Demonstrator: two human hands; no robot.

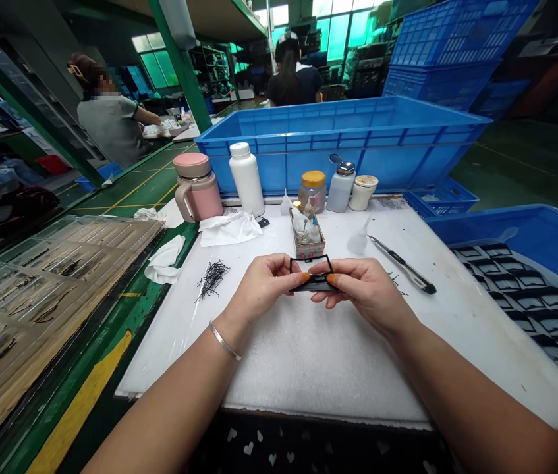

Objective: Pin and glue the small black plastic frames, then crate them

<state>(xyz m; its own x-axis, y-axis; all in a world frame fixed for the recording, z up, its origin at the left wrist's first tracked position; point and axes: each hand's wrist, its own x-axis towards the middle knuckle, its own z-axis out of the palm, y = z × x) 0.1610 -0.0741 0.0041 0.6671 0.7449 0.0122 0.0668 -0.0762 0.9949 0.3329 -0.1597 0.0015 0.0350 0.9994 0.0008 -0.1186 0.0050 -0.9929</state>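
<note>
Between my two hands is a small black-edged frame with a clear window (312, 284), held above the white work surface (308, 368). My left hand (271, 280) pinches its left side, thumb on the front face. On the right side, my right hand (358, 280) grips it the same way, some fingers curled beneath. Just beyond stands a small box of bottles (309, 249). A pile of thin black strips (213, 279) lies left of my left hand. To the right of my right hand rests a utility knife (402, 264).
A pink mug (204, 191), a white bottle (246, 178), a yellow-lidded jar (312, 189) and a pump bottle (341, 187) line the back edge before a large blue crate (348, 155). Similar black frames (530, 289) fill a bin at right. Divided trays (46, 283) lie left. Two people sit farther off.
</note>
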